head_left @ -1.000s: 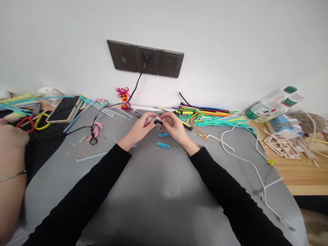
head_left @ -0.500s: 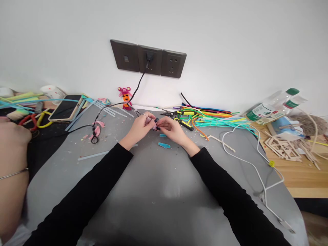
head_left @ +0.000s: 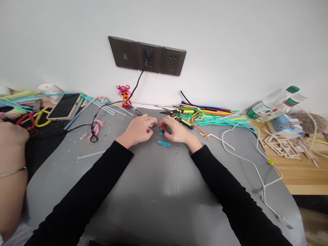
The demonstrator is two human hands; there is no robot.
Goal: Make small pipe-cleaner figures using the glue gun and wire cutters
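My left hand [head_left: 140, 130], a ring on one finger, is closed with its fingertips pressed together; a small pale pinkish bit shows there, too small to name. Just to the right, my right hand [head_left: 175, 130] curls downward, with a small dark spot between its fingers that I cannot make out. A gap separates the two hands. Under my right fingertips lies a short blue fuzzy piece [head_left: 161, 134], and nearer me is a folded blue fuzzy piece [head_left: 163, 144]. A pink and orange pipe-cleaner figure [head_left: 124, 95] stands by the wall.
Wire pliers [head_left: 183, 122] and a bundle of coloured pipe cleaners [head_left: 220, 119] lie behind my right hand. A white cable [head_left: 246, 160] loops at the right, near plastic bottles [head_left: 266, 109]. At left are a phone [head_left: 64, 106], scissors [head_left: 42, 119] and another person's arm [head_left: 12, 164].
My hands, which met over a small pink and dark item, have come apart. The left moved slightly left and down, and the right has curled down towards the blue piece.
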